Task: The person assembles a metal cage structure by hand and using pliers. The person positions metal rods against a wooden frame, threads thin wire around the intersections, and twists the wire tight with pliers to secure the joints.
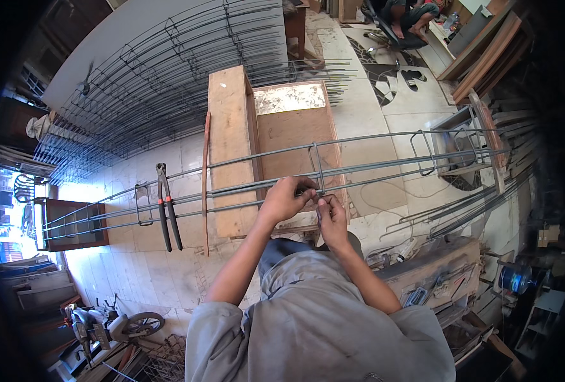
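Long steel bars [231, 191] run across in front of me, with bent rectangular stirrups [316, 159] set around them at intervals. My left hand [286, 200] is over the lower bars at the middle stirrup, its fingers curled and pinched together. Close beside it, my right hand [333, 219] has thumb and fingertips pressed together just under the lowest bar. Whatever is between the fingertips of either hand is too small to make out. Pincers [165, 207] with dark handles and red bands hang over the bars to the left.
Beneath the bars stands a wooden box frame [231, 140]; a thin wooden strip [206, 184] leans beside it. Stacked rebar cages [168, 70] fill the far left. A wooden support [486, 140] holds the bars' right end. Another person's feet [416, 25] show at far right.
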A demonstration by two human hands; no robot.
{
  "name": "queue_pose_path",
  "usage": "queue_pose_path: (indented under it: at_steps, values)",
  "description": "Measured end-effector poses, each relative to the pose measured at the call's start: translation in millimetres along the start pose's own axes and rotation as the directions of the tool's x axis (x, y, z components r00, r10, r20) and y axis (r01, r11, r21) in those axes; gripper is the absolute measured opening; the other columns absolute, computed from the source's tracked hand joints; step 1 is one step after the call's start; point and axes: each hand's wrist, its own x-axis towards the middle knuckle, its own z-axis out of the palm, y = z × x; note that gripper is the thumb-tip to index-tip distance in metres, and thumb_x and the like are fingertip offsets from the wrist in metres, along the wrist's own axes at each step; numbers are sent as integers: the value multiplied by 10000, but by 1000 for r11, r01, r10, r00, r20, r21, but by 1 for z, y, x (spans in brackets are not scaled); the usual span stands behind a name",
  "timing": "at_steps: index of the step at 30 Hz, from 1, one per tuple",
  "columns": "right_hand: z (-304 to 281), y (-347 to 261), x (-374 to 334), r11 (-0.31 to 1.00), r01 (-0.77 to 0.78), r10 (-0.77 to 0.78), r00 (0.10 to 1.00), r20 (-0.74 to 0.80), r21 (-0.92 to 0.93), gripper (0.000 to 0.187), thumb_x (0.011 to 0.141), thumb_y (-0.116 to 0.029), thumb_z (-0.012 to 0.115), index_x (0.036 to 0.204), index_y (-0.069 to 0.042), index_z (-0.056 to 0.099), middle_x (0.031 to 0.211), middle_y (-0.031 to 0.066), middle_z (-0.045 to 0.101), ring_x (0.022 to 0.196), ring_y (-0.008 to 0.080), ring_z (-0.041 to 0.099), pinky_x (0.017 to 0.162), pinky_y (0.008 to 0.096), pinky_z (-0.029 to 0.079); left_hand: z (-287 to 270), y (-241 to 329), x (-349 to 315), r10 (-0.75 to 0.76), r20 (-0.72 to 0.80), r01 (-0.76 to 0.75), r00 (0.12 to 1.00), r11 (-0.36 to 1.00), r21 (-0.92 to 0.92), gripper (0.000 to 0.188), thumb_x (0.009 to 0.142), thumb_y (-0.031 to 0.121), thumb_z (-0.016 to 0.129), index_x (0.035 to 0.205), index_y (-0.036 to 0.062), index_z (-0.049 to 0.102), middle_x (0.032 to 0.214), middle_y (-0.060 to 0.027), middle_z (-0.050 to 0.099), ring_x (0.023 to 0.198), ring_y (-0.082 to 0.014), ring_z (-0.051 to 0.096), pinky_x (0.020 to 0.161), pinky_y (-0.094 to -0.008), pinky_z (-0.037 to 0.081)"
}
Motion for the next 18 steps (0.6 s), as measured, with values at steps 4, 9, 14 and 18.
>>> queue_pose_path:
  at_steps: [4, 9, 14, 18]
  values:
    - [6, -1, 1, 994, 100, -102, 994, -47, -44, 162, 1056, -190, 515, 993, -57, 582, 690, -61, 445, 593, 22, 376, 521, 211, 322, 0, 0, -1, 39, -13, -39, 999, 999, -9, 243, 872, 200, 714, 1090, 96, 745, 1004, -154, 733, 971, -319, 706, 852, -390, 545]
    - [3, -5, 0, 994, 57, -60, 998, -33, -93, 199, 1053, -181, 512, 1035, 1, 592, 922, 46, 636, 759, 79, 505, 692, 259, 434, 3, -5, 2, 92, -22, -92, 996, 995, 28, 277, 907, 158, 673, 1156, 42, 714, 980, -163, 744, 948, -260, 722, 837, -363, 544]
    - [0, -6, -2, 986, -32, 31, 999, -7, -163, 192, 1050, -173, 516, 1038, 1, 595, 917, 51, 654, 798, 86, 519, 730, 265, 444, 2, -5, 3, 57, -9, -57, 998, 997, 46, 285, 914, 192, 665, 1151, 41, 713, 974, -175, 742, 941, -257, 722, 832, -364, 542]
    - [5, -4, -2, 991, 65, -70, 997, -37, -121, 193, 1051, -170, 513, 1006, -2, 598, 878, 40, 645, 788, 83, 518, 722, 261, 447, 3, -10, 4, 41, -28, -41, 999, 999, -14, 263, 878, 272, 699, 1080, 112, 751, 988, -162, 733, 936, -311, 713, 829, -396, 544]
